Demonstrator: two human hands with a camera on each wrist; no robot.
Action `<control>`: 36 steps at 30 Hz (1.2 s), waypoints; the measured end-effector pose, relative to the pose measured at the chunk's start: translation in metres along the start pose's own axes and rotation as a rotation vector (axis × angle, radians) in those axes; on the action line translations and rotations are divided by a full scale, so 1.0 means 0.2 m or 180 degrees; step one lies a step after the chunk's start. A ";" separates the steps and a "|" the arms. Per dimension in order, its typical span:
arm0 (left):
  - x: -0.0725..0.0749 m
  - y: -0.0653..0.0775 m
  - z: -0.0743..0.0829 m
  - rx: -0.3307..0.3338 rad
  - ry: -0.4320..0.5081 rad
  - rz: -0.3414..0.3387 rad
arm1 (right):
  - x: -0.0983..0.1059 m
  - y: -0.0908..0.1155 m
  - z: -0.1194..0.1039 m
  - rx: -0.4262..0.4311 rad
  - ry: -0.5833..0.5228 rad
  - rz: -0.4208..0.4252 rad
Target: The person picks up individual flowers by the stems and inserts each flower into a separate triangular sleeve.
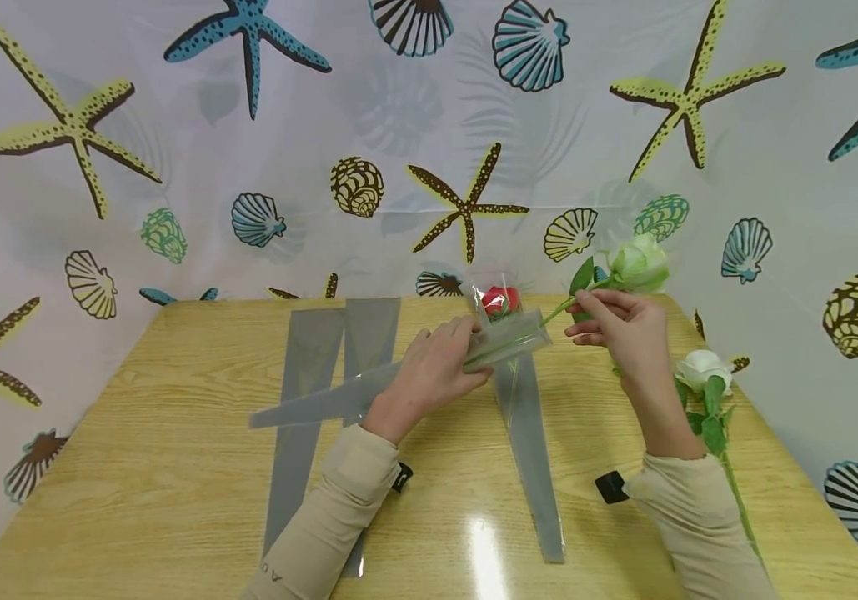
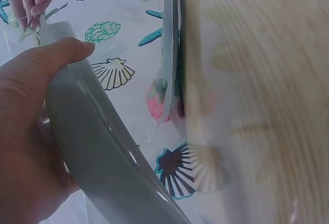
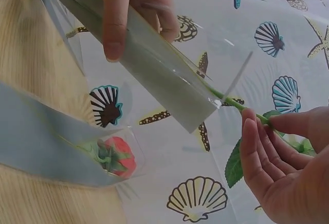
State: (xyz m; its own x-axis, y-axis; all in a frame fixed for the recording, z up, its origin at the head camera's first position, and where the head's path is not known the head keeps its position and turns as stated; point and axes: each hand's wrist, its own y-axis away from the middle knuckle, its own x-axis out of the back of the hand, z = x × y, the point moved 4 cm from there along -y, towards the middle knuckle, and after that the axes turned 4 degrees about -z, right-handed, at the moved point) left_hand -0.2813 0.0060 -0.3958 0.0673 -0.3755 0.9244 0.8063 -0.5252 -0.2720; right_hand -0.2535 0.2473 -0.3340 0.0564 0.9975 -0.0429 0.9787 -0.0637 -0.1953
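Observation:
My left hand (image 1: pixel 439 362) grips a grey, clear-fronted flower sleeve (image 3: pixel 154 80), thumb on one side and fingers on the other. The sleeve slants above the table, its wide mouth toward the right. My right hand (image 1: pixel 619 325) pinches the green stem (image 3: pixel 231 102) of a pale green-white rose (image 1: pixel 639 263) near its leaves. The stem's lower part runs into the sleeve's mouth, while the bloom stays outside, beyond the right hand. Behind the held sleeve, a red rose (image 3: pixel 119 155) lies inside another sleeve (image 1: pixel 529 454) on the table.
Two more grey sleeves (image 1: pixel 308 342) lie on the wooden table (image 1: pixel 173 467) at left, partly under the left arm. A white rose (image 1: pixel 703 372) with a long stem lies along the right edge, beside the right forearm. A shell-patterned cloth (image 1: pixel 398 108) hangs behind the table.

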 end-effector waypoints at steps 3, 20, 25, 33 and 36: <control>0.00 0.00 0.00 -0.0020 -0.0006 0.0040 | -0.02 0.00 0.01 -0.0074 0.0093 -0.0055; 0.00 -0.01 0.01 -0.0128 -0.0009 0.0359 | -0.11 0.02 0.05 -0.0475 0.1027 -0.0201; 0.01 -0.01 0.01 -0.0132 -0.0118 0.0545 | -0.12 0.02 0.07 -0.0585 0.1035 -0.0310; 0.01 -0.01 0.02 -0.0183 -0.0236 0.0649 | -0.13 0.02 0.09 -0.0831 0.1245 -0.0440; 0.00 -0.01 0.02 -0.0194 -0.0257 0.0645 | -0.14 0.02 0.10 -0.0894 0.1208 -0.0491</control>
State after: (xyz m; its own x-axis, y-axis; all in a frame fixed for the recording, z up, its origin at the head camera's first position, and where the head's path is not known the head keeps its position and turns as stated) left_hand -0.2799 0.0090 -0.3936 0.2730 -0.4170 0.8670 0.7348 -0.4912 -0.4677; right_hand -0.2542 0.2190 -0.3530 -0.0765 0.9389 0.3356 0.9937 0.0443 0.1026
